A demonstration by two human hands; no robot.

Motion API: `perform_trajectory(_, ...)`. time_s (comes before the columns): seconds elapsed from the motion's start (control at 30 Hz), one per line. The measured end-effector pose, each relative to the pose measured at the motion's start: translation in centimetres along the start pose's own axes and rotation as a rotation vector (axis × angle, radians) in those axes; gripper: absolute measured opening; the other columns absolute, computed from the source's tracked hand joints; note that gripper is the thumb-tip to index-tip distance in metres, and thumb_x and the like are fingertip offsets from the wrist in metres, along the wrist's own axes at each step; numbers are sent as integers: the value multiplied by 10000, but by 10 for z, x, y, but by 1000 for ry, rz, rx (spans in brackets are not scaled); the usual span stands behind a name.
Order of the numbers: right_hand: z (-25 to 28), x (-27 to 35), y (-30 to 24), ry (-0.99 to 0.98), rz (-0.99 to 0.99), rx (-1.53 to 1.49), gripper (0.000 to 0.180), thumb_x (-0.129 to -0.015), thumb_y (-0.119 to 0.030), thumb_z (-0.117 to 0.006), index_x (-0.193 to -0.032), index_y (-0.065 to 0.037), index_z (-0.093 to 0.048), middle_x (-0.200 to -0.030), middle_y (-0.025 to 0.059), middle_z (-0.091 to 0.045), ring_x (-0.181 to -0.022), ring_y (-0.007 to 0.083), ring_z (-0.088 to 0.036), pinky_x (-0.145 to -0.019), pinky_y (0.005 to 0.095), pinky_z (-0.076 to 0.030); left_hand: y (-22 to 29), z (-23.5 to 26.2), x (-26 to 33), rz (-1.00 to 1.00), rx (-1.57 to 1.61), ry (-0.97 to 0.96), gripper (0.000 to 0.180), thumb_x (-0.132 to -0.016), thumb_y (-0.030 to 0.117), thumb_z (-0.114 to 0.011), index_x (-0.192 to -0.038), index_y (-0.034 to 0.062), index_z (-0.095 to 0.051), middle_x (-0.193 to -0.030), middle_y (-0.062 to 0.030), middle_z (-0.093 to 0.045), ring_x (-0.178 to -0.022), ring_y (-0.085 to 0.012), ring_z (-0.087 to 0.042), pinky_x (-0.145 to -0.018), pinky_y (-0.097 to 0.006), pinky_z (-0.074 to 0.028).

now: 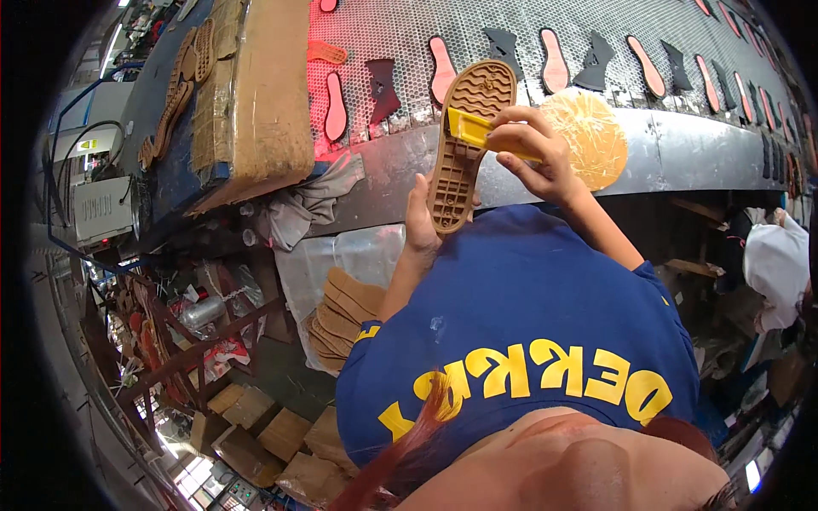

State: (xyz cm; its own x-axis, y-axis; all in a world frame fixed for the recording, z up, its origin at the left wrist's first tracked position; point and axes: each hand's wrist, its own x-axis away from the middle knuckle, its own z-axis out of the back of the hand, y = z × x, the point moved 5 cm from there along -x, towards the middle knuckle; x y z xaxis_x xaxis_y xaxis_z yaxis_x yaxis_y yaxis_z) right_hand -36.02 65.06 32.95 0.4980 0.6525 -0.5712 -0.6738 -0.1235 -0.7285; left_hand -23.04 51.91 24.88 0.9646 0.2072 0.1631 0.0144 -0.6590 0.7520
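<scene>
A brown shoe sole [452,183] is held up in front of me, its wavy, gridded tread side showing. Around its lower left edge wraps my left hand [420,220], closed on it. My right hand [538,152] grips a flat yellow piece [470,128] whose end lies across the middle of the sole; its exact kind is unclear. Just behind the right hand, a round orange-yellow disc [596,140] strewn with pale strands rests on the metal ledge [660,145].
Past the ledge runs a mesh conveyor [520,43] with rows of pink insoles [555,61] and black cut pieces [383,89]. At left stands a large cardboard box [264,94]. Brown soles [345,311] are piled beside my left arm; cardboard boxes [285,434] sit below.
</scene>
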Motion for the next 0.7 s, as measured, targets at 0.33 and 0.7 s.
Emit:
perform_trajectory(0.33, -34, 25, -5, -130, 26, -40, 246, -809, -129, -701, -1013, -43, -594, -1094, 146, -552, -982, 326, -592, -824, 379, -503, -4, 8, -11, 75, 288, 94, 591, -989, 504, -224, -1222, 35, -498, -1059, -141, -630, -869, -238, -648, -681, -352, -555)
perform_trajectory(0.7, -36, 33, -2, -146, 7, -128, 211, -812, -107, -689, -997, -46, -609, -1062, 132, -560, -942, 312, -605, -801, 375, -508, -17, 21, -16, 94, 394, 120, 602, -988, 500, -220, -1235, 31, -506, -1116, -149, -621, -998, -276, -617, -854, -414, -509)
